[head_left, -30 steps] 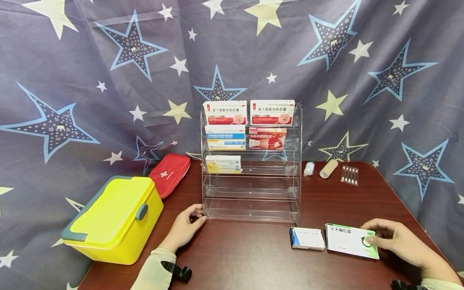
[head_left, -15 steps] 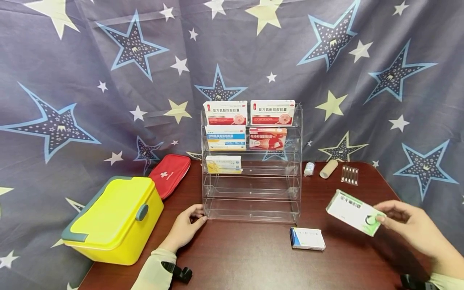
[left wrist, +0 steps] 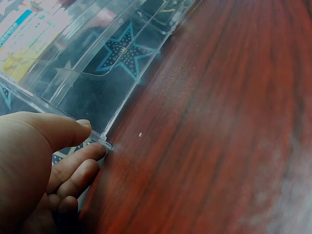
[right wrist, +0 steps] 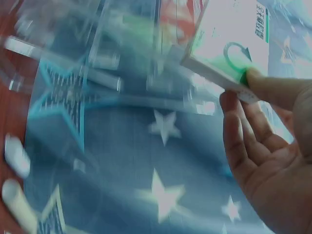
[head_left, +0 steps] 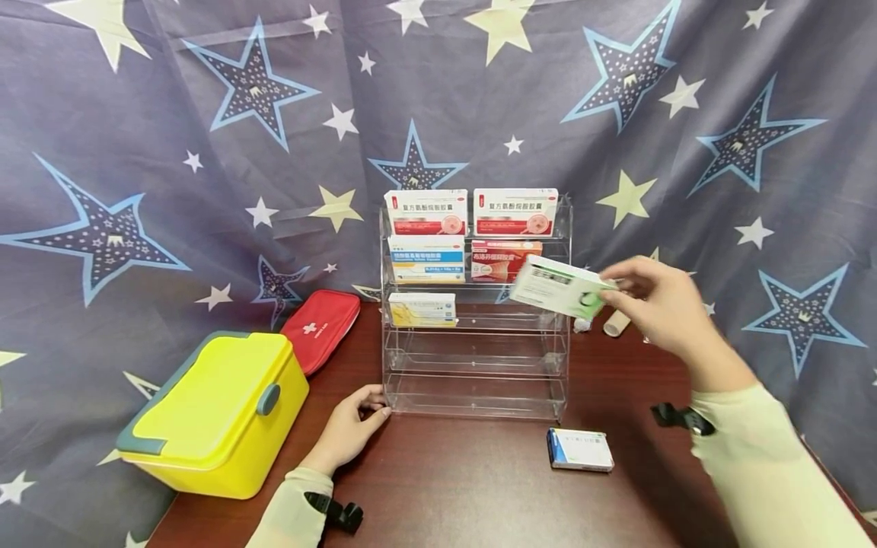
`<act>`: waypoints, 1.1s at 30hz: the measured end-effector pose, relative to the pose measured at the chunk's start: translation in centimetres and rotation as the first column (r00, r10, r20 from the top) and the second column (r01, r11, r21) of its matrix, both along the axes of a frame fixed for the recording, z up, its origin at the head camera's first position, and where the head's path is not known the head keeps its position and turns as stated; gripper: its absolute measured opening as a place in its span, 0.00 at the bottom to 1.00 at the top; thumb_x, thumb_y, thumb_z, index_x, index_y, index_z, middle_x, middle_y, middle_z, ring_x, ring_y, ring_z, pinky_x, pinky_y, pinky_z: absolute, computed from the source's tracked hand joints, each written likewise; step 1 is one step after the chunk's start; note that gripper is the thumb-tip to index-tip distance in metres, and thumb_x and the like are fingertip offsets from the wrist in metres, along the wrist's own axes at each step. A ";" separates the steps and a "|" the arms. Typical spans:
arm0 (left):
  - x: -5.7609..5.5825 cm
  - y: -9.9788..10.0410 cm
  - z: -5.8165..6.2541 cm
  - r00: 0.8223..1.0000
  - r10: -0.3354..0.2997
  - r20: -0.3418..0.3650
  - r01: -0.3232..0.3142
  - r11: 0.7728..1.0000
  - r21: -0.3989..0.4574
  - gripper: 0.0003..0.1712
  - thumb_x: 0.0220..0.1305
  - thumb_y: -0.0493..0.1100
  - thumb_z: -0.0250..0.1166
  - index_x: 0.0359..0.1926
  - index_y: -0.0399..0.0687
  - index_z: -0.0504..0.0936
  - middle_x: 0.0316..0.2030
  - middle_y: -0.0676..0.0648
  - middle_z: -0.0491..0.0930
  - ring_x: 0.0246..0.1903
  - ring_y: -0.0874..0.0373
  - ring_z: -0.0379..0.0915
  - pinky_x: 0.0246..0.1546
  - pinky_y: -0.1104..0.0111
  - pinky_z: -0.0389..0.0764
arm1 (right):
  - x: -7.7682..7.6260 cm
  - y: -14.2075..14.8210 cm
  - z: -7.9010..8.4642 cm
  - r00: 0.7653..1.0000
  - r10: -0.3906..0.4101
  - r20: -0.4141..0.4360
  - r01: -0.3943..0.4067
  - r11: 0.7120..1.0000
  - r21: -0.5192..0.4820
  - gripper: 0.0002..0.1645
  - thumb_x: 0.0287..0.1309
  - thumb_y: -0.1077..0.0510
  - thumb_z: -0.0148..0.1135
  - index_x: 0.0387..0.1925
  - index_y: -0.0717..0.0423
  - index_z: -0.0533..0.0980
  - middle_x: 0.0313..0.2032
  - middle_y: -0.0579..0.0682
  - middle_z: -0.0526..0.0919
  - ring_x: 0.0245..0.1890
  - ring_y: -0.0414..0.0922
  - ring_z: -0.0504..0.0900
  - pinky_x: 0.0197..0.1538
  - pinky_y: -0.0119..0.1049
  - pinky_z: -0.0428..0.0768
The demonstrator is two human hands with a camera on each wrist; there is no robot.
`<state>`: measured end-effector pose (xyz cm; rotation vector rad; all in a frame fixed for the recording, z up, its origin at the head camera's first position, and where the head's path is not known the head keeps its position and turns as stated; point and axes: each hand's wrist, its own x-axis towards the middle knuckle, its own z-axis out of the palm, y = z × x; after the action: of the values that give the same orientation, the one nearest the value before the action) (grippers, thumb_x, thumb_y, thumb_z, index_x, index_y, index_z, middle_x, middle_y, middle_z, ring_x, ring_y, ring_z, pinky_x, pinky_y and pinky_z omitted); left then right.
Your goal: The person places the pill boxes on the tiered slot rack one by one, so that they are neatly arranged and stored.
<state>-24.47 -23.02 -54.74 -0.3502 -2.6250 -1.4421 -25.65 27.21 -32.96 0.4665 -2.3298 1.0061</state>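
My right hand (head_left: 661, 308) pinches the green-and-white medicine box (head_left: 558, 288) by its right end, thumb in front and fingers behind. Tilted, the box overlaps the right part of the third tier in the head view. In the right wrist view the thumb presses near its green arrow mark. The clear acrylic display rack (head_left: 473, 407) holds two red-and-white medicine boxes (head_left: 428, 213) on top, a blue-and-white box (head_left: 426, 259) and a red box (head_left: 505, 261) below, then a yellow-and-white box (head_left: 421, 310). At the rack's lower left corner, my left hand (head_left: 349, 426) pinches the side panel's edge.
A blue-and-white medicine box (head_left: 581, 450) lies on the table in front of the rack's right side. To the left stand a yellow lidded box (head_left: 219, 411) and a red first-aid pouch (head_left: 322, 331). A beige roll (head_left: 618, 323) lies behind my right hand.
My right hand has lifted the green-and-white medicine box off the table and carried it up and left to the rack. The left hand has stayed in place.
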 end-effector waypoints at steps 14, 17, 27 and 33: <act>-0.1 -0.2 -0.4 1.000 -0.021 0.007 0.021 1.000 0.022 0.20 0.67 0.38 0.74 0.58 0.48 0.83 0.42 0.53 0.86 0.44 0.57 0.82 0.49 0.60 0.77 | -4.3 -8.0 -1.1 1.000 -0.025 -0.001 0.025 0.967 0.255 0.11 0.59 0.62 0.77 0.43 0.47 0.88 0.40 0.46 0.86 0.37 0.49 0.86 0.42 0.53 0.80; -0.2 -0.2 -0.3 1.000 -0.018 0.016 0.018 1.000 0.022 0.20 0.67 0.38 0.74 0.59 0.47 0.83 0.43 0.53 0.86 0.44 0.57 0.82 0.49 0.61 0.77 | -4.1 -8.4 -1.4 0.999 -0.038 0.004 0.034 0.947 0.320 0.11 0.60 0.61 0.76 0.44 0.48 0.88 0.39 0.47 0.85 0.36 0.50 0.84 0.43 0.54 0.78; -0.3 -0.3 0.0 1.000 -0.012 0.013 0.011 1.000 0.020 0.20 0.67 0.38 0.74 0.58 0.47 0.83 0.43 0.52 0.86 0.45 0.57 0.82 0.50 0.60 0.77 | -4.1 -9.1 -2.2 0.997 -0.065 0.031 0.052 0.944 0.327 0.12 0.61 0.65 0.74 0.44 0.48 0.88 0.42 0.48 0.88 0.32 0.49 0.83 0.40 0.50 0.78; -0.2 -0.3 -0.4 1.000 -0.013 0.017 0.013 1.000 0.021 0.20 0.67 0.39 0.74 0.58 0.47 0.83 0.43 0.52 0.86 0.45 0.57 0.82 0.49 0.60 0.77 | -3.9 -9.2 -2.4 0.995 -0.085 0.047 0.063 0.934 0.353 0.11 0.63 0.64 0.72 0.46 0.49 0.88 0.47 0.50 0.88 0.34 0.49 0.84 0.41 0.51 0.79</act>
<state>-24.64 -23.36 -55.10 -0.3550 -2.6232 -1.4824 -29.52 18.05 -35.38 0.4844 -2.5733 0.5738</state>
